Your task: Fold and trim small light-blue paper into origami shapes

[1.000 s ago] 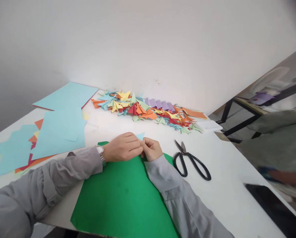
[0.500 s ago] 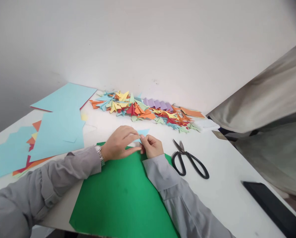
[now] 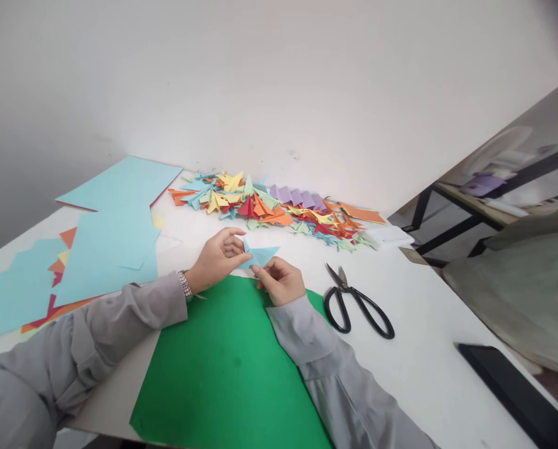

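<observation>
A small folded piece of light blue paper point(image 3: 262, 255) is held between both hands, just above the far edge of a green sheet point(image 3: 227, 362). My left hand point(image 3: 220, 259) pinches its left end between thumb and fingers. On its lower right side, my right hand point(image 3: 281, 279) grips it with the thumb in front. Part of the paper is hidden behind the fingers. Black-handled scissors point(image 3: 348, 299) lie partly open to the right of my right hand.
Folded paper planes point(image 3: 260, 209) in several colours are heaped along the wall, with purple folded pieces point(image 3: 297, 196) among them. Large light blue sheets point(image 3: 110, 255) lie at left over coloured scraps. A black flat device point(image 3: 507, 380) rests near the right edge.
My left hand has lifted and turned, and its fingers have curled in. More of the blue paper shows between the hands. At right, the grey cloth has shifted, uncovering a rack behind.
</observation>
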`<state>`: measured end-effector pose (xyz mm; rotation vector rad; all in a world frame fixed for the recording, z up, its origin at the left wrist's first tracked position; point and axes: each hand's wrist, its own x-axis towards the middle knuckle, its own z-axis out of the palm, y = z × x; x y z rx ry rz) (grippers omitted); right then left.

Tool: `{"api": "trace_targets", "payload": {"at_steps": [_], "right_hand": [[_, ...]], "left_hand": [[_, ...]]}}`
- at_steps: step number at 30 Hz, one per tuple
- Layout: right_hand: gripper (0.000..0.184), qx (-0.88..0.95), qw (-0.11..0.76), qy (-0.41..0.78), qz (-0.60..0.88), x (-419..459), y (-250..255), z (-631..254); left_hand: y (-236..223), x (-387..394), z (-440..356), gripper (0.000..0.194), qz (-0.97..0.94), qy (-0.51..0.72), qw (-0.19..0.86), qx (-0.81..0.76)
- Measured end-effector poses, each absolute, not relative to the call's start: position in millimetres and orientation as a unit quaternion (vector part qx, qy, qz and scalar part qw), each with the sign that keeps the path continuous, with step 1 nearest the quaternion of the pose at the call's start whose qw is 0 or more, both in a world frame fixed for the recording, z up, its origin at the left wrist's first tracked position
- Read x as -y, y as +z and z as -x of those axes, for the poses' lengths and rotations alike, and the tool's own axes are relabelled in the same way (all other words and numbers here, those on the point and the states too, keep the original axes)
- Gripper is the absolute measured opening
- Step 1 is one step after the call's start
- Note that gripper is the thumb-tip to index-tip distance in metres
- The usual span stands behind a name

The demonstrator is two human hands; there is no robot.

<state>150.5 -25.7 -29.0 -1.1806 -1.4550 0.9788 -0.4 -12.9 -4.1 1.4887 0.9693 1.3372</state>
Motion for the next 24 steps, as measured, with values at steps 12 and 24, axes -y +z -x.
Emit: {"api": "trace_targets", "payload": {"at_steps": [12, 24], "right_hand": [[0.033, 0.614, 0.48, 0.404, 0.48, 26.1, -29.5, -152.5], [0.019, 0.724, 0.443, 0.258, 0.46, 23.9, -31.4, -162.0]], "left_hand": [[-11.0, 16.8, 1.2, 0.019, -0.703, 0.487, 0.329, -0.4], [-13.1, 22.2, 5.0, 0.012, -0.849, 0.422, 0.025, -0.318]]}}
